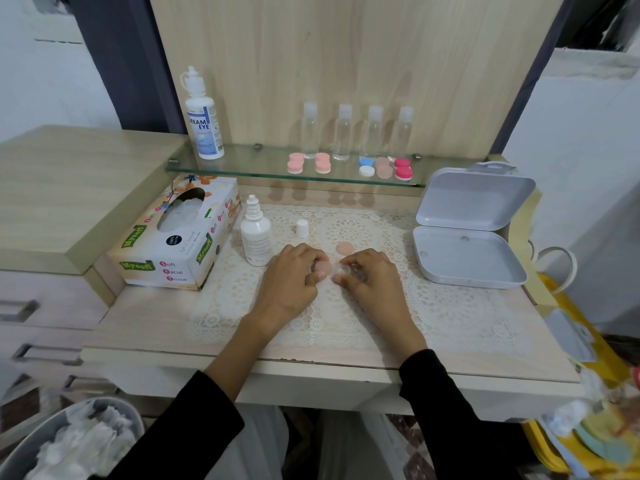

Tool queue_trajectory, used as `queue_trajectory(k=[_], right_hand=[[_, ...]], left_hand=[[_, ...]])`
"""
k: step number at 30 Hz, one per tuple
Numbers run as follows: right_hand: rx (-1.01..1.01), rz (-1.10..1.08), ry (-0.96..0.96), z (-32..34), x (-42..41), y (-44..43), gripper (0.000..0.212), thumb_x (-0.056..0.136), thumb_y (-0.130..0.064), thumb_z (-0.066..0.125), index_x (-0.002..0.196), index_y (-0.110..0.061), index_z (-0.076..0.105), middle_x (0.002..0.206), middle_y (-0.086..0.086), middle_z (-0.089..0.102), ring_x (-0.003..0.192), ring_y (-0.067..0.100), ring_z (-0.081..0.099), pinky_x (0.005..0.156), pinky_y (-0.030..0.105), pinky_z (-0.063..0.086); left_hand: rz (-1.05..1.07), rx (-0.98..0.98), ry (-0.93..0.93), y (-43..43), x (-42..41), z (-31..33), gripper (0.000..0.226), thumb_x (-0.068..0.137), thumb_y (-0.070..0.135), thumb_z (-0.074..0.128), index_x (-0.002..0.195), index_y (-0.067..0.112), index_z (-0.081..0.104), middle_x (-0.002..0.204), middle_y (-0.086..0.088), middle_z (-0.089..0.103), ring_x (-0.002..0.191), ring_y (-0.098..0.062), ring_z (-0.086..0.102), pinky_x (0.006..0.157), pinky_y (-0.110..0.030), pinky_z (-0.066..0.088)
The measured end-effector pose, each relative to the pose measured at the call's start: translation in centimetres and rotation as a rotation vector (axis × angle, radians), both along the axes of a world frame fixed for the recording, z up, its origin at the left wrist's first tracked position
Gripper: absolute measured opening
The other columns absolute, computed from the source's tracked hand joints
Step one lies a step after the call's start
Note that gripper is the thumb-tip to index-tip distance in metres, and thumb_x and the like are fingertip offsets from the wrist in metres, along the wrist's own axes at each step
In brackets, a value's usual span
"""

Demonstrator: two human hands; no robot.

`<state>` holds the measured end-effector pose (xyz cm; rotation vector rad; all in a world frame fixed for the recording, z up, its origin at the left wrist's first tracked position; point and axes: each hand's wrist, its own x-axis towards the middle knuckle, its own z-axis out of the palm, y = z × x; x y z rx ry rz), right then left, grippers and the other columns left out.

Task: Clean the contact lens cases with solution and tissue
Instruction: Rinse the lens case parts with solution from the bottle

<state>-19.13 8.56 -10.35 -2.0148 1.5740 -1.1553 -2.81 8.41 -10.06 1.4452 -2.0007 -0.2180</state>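
Note:
On the lace mat [346, 306] my left hand [294, 275] and my right hand [370, 275] meet over a contact lens case [334, 270]. The left fingers grip its peach cap [323, 266]; the right fingers hold the clear end. A loose peach cap [344, 248] lies just behind the hands. The small solution bottle [256, 233] stands uncapped to the left, its white cap [302, 227] on the mat. The tissue box [180, 233] sits at the far left.
A glass shelf [242, 168] carries a large solution bottle [204, 119], several clear bottles [343, 133] and several lens cases: pink [308, 163], blue-white [366, 167], peach [383, 168], red [403, 169]. An open grey box [467, 230] lies right. A bin with used tissue [79, 441] stands lower left.

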Motion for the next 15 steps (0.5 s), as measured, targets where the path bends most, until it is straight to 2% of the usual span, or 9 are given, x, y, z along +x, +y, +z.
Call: queue_trajectory(k=[9,15], right_hand=[[-0.009,-0.008,0.011,-0.14,-0.08,-0.16,0.030,0.078,-0.024,0.078,0.105,-0.013,0.071,0.094,-0.011,0.057,0.096,0.009,0.047,0.073,0.006,0.029],[0.014,-0.010,-0.003,-0.21,-0.10,-0.23,0.029,0.077,-0.023,0.078,0.104,-0.014,0.071,0.095,-0.010,0.059,0.097,0.010,0.050,0.075,0.005,0.030]], left_hand=[[0.030,-0.016,0.072,0.19,0.02,-0.29,0.028,0.081,0.026,0.069,0.108,0.021,0.064,0.099,0.009,0.061,0.089,-0.010,0.047,0.084,-0.034,0.044],[0.029,-0.023,0.075,0.25,0.08,-0.30,0.028,0.080,0.028,0.071,0.107,0.020,0.066,0.097,0.009,0.062,0.089,-0.011,0.049,0.081,-0.028,0.042]])
